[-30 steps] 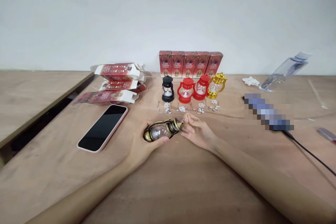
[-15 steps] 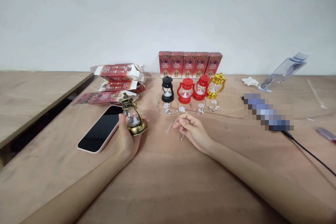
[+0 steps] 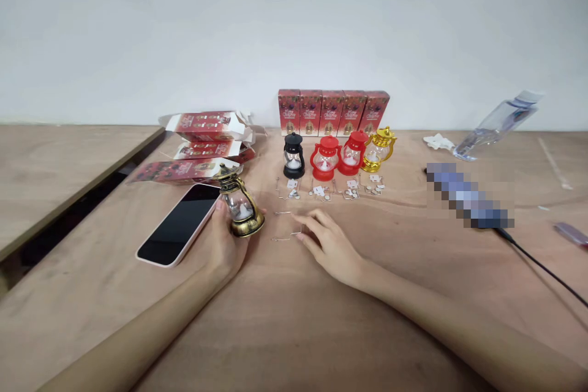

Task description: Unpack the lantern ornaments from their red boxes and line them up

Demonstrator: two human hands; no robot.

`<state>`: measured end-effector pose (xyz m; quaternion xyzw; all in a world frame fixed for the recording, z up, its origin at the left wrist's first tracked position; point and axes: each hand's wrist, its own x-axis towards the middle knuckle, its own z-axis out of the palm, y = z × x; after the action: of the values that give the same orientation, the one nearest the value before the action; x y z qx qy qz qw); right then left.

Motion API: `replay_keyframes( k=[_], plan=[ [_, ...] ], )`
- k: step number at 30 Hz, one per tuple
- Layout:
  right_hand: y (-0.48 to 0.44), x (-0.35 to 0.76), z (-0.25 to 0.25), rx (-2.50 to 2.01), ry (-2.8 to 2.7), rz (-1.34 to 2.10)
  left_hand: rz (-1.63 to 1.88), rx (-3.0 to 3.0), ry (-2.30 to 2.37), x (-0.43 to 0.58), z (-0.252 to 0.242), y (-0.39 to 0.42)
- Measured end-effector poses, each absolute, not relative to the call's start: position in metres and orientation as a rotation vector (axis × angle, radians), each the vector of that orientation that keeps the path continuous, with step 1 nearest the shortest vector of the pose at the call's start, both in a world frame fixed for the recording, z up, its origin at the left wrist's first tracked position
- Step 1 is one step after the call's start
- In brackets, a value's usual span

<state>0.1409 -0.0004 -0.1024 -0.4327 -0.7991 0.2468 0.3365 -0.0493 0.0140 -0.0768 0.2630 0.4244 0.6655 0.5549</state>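
My left hand [image 3: 227, 248] is wrapped round a small bronze-coloured lantern [image 3: 247, 225], which tilts to the left above the table. A white candle shape shows inside its clear globe. In my right hand [image 3: 331, 244], a thin bent wire handle [image 3: 301, 228] is held at the fingertips, its two ends pointing left toward the lantern. Beyond my hands stand a black lantern [image 3: 294, 156], two red lanterns [image 3: 325, 159] and a shiny gold lantern [image 3: 377, 152]. Before them lie several more wire handles, small white tags [image 3: 292, 184] and round button-like pieces [image 3: 327, 197].
A phone [image 3: 179, 226] lies left of my left hand. Opened red boxes [image 3: 209, 125] are piled behind it, and several upright boxes [image 3: 332, 111] line the wall. To the right are a tilted clear bottle [image 3: 498, 125], crumpled white paper [image 3: 438, 142] and a blurred-out device with a black cable [image 3: 542, 263].
My right hand has turned the wire handle so its ends now point left, and has shifted slightly left. The bronze lantern has moved a little to the right in my left hand.
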Motion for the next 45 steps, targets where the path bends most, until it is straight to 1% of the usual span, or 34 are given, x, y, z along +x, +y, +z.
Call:
replay_keyframes(
  k=[6, 13, 16, 18, 20, 22, 26, 30, 34, 38, 45],
  plan=[
    [-0.005, 0.142, -0.099, -1.032, -2.157, 0.388, 1.528, 0.710, 0.947, -0.046, -0.081, 0.010],
    [-0.011, 0.140, -0.094, -0.842, -2.199, 0.024, 1.255, 0.858, 0.839, -0.035, -0.086, -0.007],
    [-0.012, 0.140, -0.092, -0.755, -2.191, -0.118, 1.241, 0.954, 0.782, -0.032, -0.091, -0.014],
    [-0.012, 0.141, -0.091, -0.699, -2.163, -0.153, 1.248, 1.026, 0.734, -0.034, -0.095, -0.016],
    [-0.011, 0.144, -0.090, -0.664, -2.108, -0.081, 1.242, 1.050, 0.709, -0.038, -0.098, -0.014],
    [-0.010, 0.146, -0.089, -0.658, -2.028, 0.063, 1.205, 1.023, 0.690, -0.044, -0.098, -0.011],
    [-0.006, 0.148, -0.090, -0.691, -1.866, 0.341, 1.031, 0.921, 0.599, -0.052, -0.093, -0.003],
    [-0.004, 0.147, -0.093, -0.772, -1.727, 0.486, 0.923, 0.759, 0.509, -0.055, -0.086, 0.004],
    [-0.005, 0.146, -0.092, -0.729, -1.722, 0.505, 0.893, 0.645, 0.480, -0.057, -0.082, 0.007],
    [-0.007, 0.146, -0.089, -0.716, -1.710, 0.426, 0.895, 0.585, 0.471, -0.058, -0.082, 0.008],
    [-0.007, 0.146, -0.089, -0.719, -1.807, 0.381, 0.992, 0.548, 0.485, -0.060, -0.089, 0.009]
  ],
)
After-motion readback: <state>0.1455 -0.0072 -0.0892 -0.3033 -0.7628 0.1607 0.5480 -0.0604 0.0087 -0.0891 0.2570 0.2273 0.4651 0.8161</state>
